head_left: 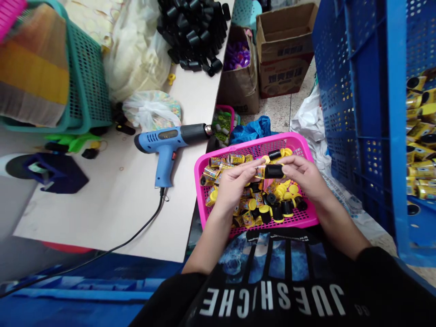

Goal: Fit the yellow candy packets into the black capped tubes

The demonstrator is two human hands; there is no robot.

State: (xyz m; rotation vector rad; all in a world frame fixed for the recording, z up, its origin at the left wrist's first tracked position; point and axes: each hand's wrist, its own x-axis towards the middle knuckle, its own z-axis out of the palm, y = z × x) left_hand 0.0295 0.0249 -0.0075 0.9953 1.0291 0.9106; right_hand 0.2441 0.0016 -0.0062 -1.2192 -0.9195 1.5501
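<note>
Above a pink basket point(308, 150) on my lap, both hands meet at one small black cylinder point(274, 171) with a yellow printed sleeve at its left end. The fingers of my left hand point(236, 177) are closed at the sleeve end. My right hand point(303, 173) pinches the other end between thumb and fingers. Below, the basket holds several similar cylinders with yellow printed wraps point(248, 219), bare black cylinders with yellow ends point(277, 212), and loose yellow caps point(282, 190). My hands hide part of these pieces.
A blue heat gun point(165, 152) lies on the white table point(136, 222), nozzle towards the basket, its cord point(136, 238) trailing left. Black cylinders point(194, 36) are heaped at the back. Cardboard boxes point(286, 59) stand beyond. Blue crates point(350, 91) rise at my right.
</note>
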